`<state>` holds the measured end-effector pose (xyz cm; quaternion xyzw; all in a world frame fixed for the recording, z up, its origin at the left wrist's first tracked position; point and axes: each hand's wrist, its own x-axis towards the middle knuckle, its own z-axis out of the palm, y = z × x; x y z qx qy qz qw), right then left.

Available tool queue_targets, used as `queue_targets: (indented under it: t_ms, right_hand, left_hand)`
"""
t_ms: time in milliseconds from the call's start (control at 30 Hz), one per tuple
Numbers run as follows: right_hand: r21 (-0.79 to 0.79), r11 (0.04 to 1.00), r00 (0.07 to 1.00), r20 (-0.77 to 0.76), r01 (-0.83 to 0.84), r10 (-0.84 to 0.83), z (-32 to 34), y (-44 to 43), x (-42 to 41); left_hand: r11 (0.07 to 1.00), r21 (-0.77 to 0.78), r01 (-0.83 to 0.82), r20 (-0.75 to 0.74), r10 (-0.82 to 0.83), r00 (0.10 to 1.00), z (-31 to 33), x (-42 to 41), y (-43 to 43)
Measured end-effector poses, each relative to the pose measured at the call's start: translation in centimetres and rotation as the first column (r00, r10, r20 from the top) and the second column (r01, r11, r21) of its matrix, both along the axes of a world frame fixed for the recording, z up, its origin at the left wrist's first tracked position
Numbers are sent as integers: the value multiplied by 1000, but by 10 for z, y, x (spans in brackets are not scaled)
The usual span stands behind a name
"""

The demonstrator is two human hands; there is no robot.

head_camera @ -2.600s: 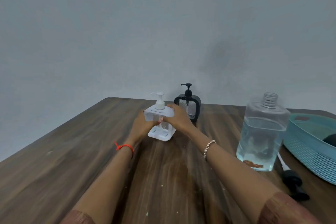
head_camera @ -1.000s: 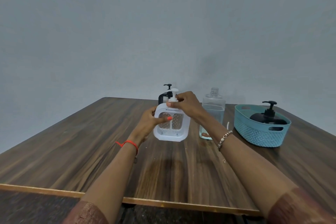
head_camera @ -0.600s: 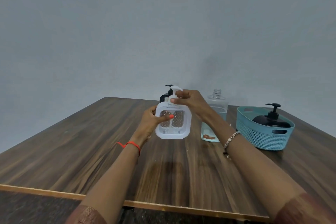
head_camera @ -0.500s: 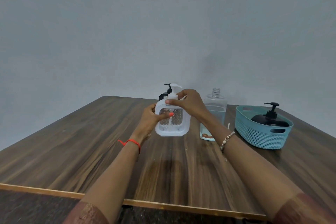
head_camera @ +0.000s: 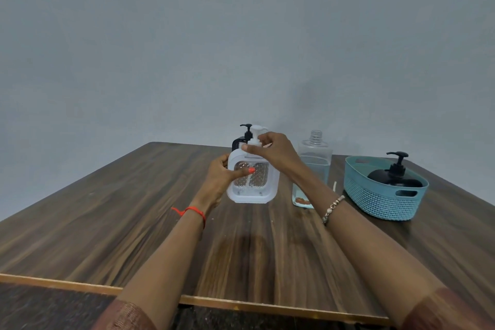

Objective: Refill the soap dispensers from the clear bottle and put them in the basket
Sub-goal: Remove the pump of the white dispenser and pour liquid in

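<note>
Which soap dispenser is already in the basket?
The rounded black dispenser in the teal basket; the white one is held, the square black one stands behind it.

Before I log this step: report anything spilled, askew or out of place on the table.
No spill or damage shows. The clear bottle stands uncapped, neck open. A thin white stick lies loose on the table between it and the basket; too small to identify.

White soap dispenser (head_camera: 263,190) in left hand (head_camera: 222,178), pump neck (head_camera: 254,141) between fingers (head_camera: 251,149) of right hand (head_camera: 277,153)
</note>
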<state>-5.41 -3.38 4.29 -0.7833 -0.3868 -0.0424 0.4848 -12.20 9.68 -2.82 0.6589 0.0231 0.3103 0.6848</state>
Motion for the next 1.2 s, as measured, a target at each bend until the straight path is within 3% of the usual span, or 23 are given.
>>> queue_targets:
  t_ms: [100, 367, 600, 833, 933, 1067, 1200]
  right_hand:
    - [80, 995, 998, 1, 61, -61, -1, 3, -2]
    - [119, 990, 982, -169, -69, 89, 10, -2, -2]
    - [49, 991, 990, 62, 126, -129, 3, 4, -7]
    - [157, 987, 992, -117, -25, 43, 9, -2, -6]
    - [94, 995, 997, -83, 12, -4, 7, 1, -7]
    - [-5, 986, 981, 96, 167, -166, -3, 8, -7]
    - [82, 991, 994, 1, 107, -107, -2, 6, -9]
  left_hand:
    - [1000, -7, 5, 2, -5, 1000, 0, 2, -3]
    - [998, -58, 4, 12, -3, 1000, 3, 1, -1]
    - [998, -60, 0, -5, 0, 1000, 5, 3, -4]
    - [998, -61, 7, 0, -7, 1000, 6, 0, -2]
    - [997, -80, 10, 7, -10, 1000, 7, 0, -3]
    - [996, -86, 13, 6, -13, 1000, 6, 0, -4]
    - [998, -69, -4, -5, 4, 1000, 5, 0, -5]
